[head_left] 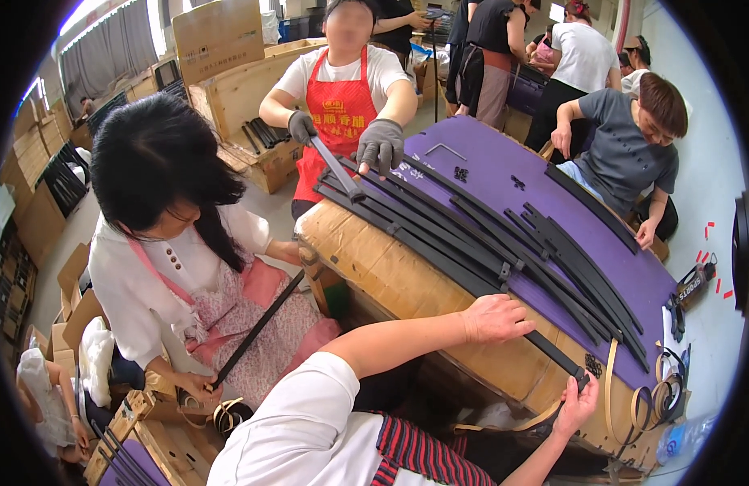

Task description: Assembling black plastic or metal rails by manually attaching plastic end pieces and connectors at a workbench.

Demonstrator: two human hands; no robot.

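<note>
A long, flat black bar [555, 353] lies slantwise over the near edge of the cardboard-covered table. My left hand [497, 318] is closed at its upper part, with the fingertips partly hidden. At the lower end, my right hand [578, 402] pinches the bar by its dark end piece. Farther up, several long black bars [471, 235] lie side by side across the purple mat [488, 150], some with small brackets. A small heap of dark hardware [593, 366] is close to my right hand.
Tan and black strapping [664, 387] curls at the table's right end, near a dark bottle [696, 279] and a clear plastic bottle [686, 438]. A bent rod [445, 151] lies on the mat. Co-workers handle bars at the left, across the table and at the right.
</note>
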